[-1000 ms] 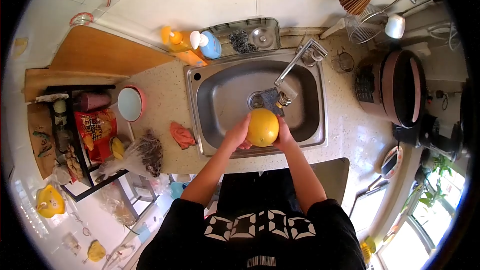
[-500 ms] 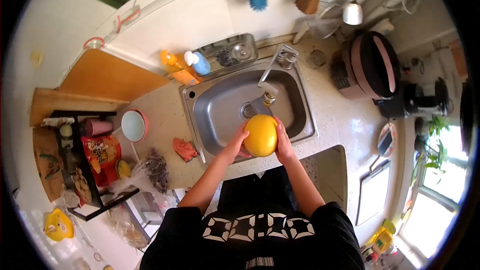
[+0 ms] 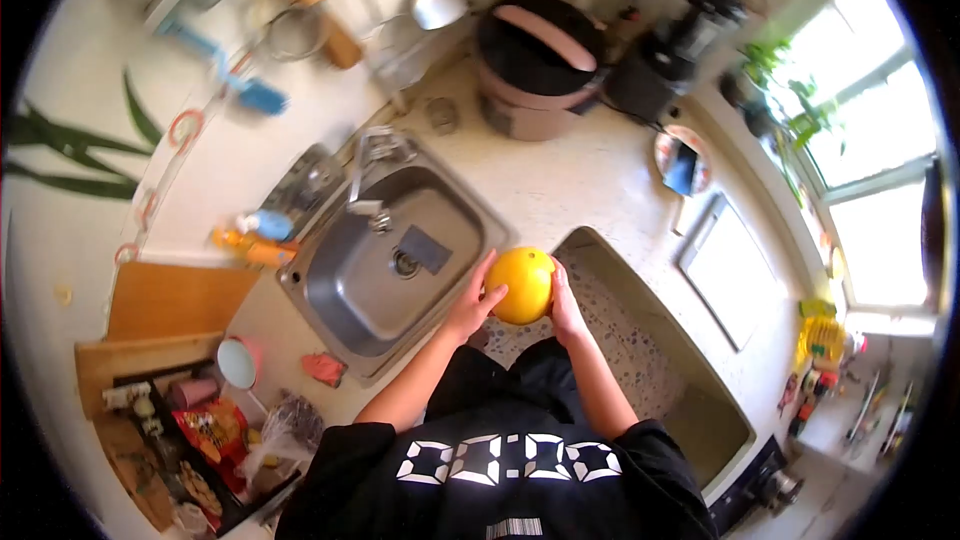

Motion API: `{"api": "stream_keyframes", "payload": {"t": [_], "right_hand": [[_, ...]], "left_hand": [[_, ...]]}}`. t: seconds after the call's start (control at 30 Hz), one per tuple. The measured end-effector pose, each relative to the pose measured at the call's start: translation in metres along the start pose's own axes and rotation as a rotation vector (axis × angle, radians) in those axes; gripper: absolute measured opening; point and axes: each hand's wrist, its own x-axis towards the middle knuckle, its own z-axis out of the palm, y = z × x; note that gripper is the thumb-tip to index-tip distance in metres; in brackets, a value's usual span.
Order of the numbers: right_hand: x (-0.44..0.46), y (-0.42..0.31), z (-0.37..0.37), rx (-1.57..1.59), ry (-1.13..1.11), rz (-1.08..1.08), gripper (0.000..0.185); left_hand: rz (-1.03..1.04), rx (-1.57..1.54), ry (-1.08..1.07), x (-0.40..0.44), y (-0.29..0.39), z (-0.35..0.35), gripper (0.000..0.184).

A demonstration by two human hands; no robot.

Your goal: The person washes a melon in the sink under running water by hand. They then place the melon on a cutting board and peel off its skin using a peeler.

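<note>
A round, smooth yellow melon point(image 3: 520, 287) with a small dark spot near its top is held between both my hands. My left hand point(image 3: 473, 302) presses its left side with the thumb resting on the front. On its opposite side, my right hand point(image 3: 567, 306) has its fingers against the skin. The melon is in the air near the right front corner of the steel sink point(image 3: 345, 315), beside the gap in the counter. In the sink a flat grey piece point(image 3: 427, 249) lies by the drain, below the faucet point(image 3: 367, 192).
To the right, a white cutting board point(image 3: 728, 270) and a plate with a knife point(image 3: 682, 168) lie on the counter. A pink-and-black cooker point(image 3: 540, 65) and a blender point(image 3: 675, 50) stand at the back. A pink cloth point(image 3: 324, 369) and bowl point(image 3: 240, 362) are left of the sink.
My view and body have turned to the right, toward the cutting board and window. The melon, held in both hands throughout, has moved from over the sink's front edge to beside its right corner.
</note>
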Motion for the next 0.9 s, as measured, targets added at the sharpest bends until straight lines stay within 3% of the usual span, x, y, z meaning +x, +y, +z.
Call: {"api": "stream_keyframes", "payload": {"t": [0.3, 0.43, 0.53, 0.7, 0.8, 0.9], "right_hand": [[-0.092, -0.008, -0.204, -0.136, 0.375, -0.152, 0.061], [-0.132, -0.030, -0.283, -0.008, 0.491, -0.107, 0.062], [-0.148, -0.050, -0.324, 0.048, 0.567, -0.116, 0.065], [-0.137, -0.064, -0.394, -0.134, 0.674, -0.225, 0.076], [-0.113, -0.077, -0.428, -0.123, 0.733, -0.207, 0.080], [-0.093, -0.103, -0.455, -0.243, 0.834, -0.160, 0.078]], "left_hand": [[0.026, 0.284, -0.246, 0.054, -0.028, 0.223, 0.088], [-0.105, 0.342, -0.392, 0.077, -0.034, 0.320, 0.084], [0.002, 0.392, -0.421, 0.105, -0.061, 0.375, 0.087], [0.057, 0.477, -0.520, 0.156, -0.059, 0.449, 0.082], [-0.227, 0.452, -0.545, 0.181, -0.026, 0.490, 0.082], [-0.164, 0.452, -0.570, 0.222, -0.035, 0.518, 0.080]]}}
